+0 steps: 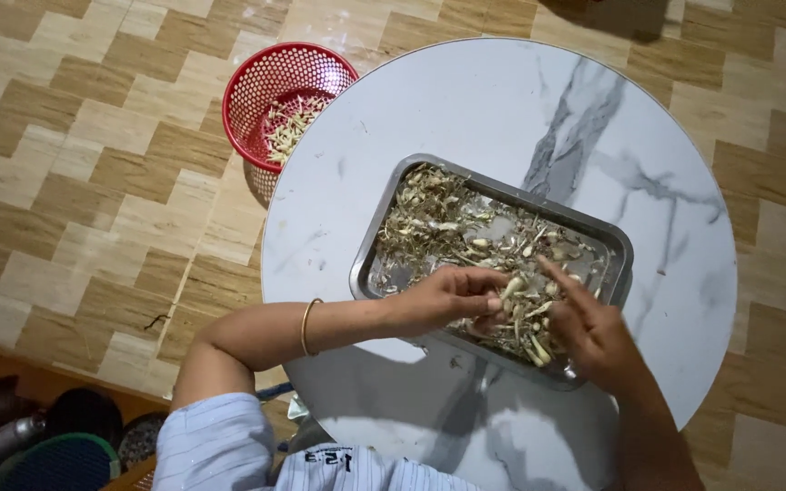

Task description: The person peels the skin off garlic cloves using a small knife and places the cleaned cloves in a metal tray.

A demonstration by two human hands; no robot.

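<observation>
Marble-patterned white, the round table is filling most of the view, sitting on a floor of tan and brown zigzag tiles. At about ten o'clock from the table's middle, just off its edge and lower down, a red perforated basket is holding a small heap of pale trimmed pieces.

A rectangular metal tray is lying tilted across the table's centre, its long side running from ten o'clock toward four o'clock. Inside it, a tangle of dry roots and pale bulbs is spreading over most of the bottom, thickest along the near side.

Both hands are working over the tray's six o'clock edge. The left hand, wearing a thin bangle at the wrist, is reaching in from nine o'clock with its fingers curled together, pinching a pale bulb that is sticking out just past the fingertips, at three o'clock of the hand. The right hand is coming in from five o'clock, its index finger stretched out toward eleven o'clock and the other fingers folding loosely; it is touching the pile just beside that bulb, but whether it is gripping anything cannot be told.
</observation>
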